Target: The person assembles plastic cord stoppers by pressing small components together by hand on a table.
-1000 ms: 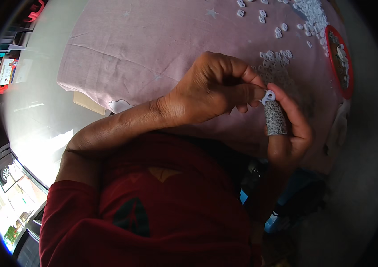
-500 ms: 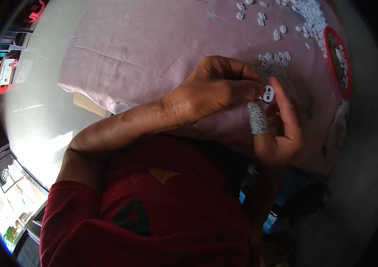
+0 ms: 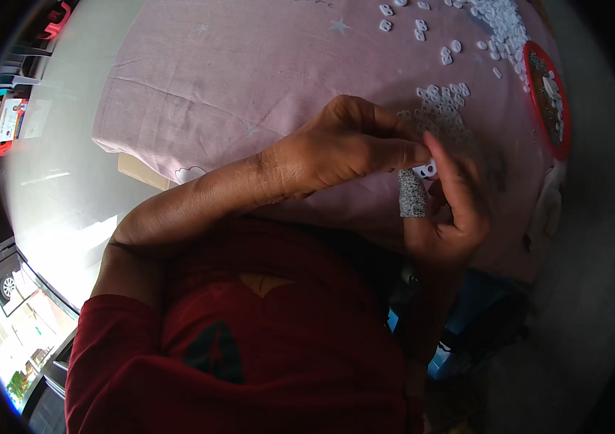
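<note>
A small white plastic piece with dark holes [image 3: 427,169] sits between the thumb and forefinger of my right hand [image 3: 459,213]. A grey speckled knitted sleeve [image 3: 413,194] covers that thumb. My left hand [image 3: 354,145] reaches across from the left with thumb and forefinger pinched together at the piece's upper edge. Whatever lies between those left fingertips is hidden. Just beyond my hands, a cluster of small white pieces [image 3: 443,105] is spread on the pink cloth [image 3: 199,79]; my fingers cover part of it.
Several loose white pieces [image 3: 420,29] lie farther back, near a large white heap [image 3: 502,25] at the far right. A red-rimmed round tray [image 3: 565,145] with small metal-looking bits and white pieces stands at the table's right edge. Cardboard [image 3: 141,171] shows under the cloth's left edge.
The white piece has moved slightly down and left and tilted, and more of it is now covered by my fingers. Both hands have shifted a little; the grips look alike.
</note>
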{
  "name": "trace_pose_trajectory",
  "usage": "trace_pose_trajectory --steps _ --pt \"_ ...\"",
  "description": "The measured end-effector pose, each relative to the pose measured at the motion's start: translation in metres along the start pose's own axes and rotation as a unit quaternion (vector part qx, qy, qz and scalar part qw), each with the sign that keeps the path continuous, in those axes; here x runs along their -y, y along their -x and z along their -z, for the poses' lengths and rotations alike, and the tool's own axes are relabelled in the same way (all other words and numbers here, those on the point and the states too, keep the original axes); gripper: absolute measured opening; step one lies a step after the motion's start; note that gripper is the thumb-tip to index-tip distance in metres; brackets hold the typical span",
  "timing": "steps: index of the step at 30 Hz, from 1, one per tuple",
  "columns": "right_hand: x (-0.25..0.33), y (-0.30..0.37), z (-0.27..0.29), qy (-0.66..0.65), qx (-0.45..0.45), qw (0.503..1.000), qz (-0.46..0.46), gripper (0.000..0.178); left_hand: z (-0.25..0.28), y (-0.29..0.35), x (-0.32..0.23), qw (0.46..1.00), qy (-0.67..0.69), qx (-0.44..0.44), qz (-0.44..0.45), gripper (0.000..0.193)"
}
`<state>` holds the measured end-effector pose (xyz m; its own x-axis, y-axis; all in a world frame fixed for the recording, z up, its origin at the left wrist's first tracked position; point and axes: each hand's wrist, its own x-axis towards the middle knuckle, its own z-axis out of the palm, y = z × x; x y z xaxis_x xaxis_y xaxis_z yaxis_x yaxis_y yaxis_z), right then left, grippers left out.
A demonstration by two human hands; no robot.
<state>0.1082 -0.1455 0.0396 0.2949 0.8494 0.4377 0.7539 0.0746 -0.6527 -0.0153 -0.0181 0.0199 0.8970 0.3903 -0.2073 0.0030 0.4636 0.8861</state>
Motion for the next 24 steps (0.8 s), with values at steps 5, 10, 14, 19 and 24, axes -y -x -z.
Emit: trace_pose_trajectory --steps 5,10,14,19,24 --pt "0.0003 0.0014 -0.0014 0.039 -0.014 0.999 -0.009 0.040 -0.0050 0.0016 0.0046 0.999 0.035 -0.029 -0.005 0.019" --pt "-0.0036 0.0011 -0.0023 0.045 -0.010 0.999 0.012 0.041 -0.0016 -0.0015 0.0055 0.997 0.057 -0.026 0.043 0.020" --pt "-0.0032 0.0003 -0.0026 0.062 -0.009 0.998 0.021 0.038 -0.0032 -0.0009 0.0083 0.998 0.044 -0.034 0.031 0.020" --pt "0.0000 0.0004 0.0041 0.024 0.027 0.999 -0.009 0.040 -0.0010 -0.0001 0.0084 1.000 0.003 -0.016 0.012 0.019" --pt "-0.0064 0.0007 0.0041 -0.005 0.044 0.999 -0.020 0.037 0.0004 0.0006 0.0031 0.999 -0.032 -0.007 0.019 0.020"
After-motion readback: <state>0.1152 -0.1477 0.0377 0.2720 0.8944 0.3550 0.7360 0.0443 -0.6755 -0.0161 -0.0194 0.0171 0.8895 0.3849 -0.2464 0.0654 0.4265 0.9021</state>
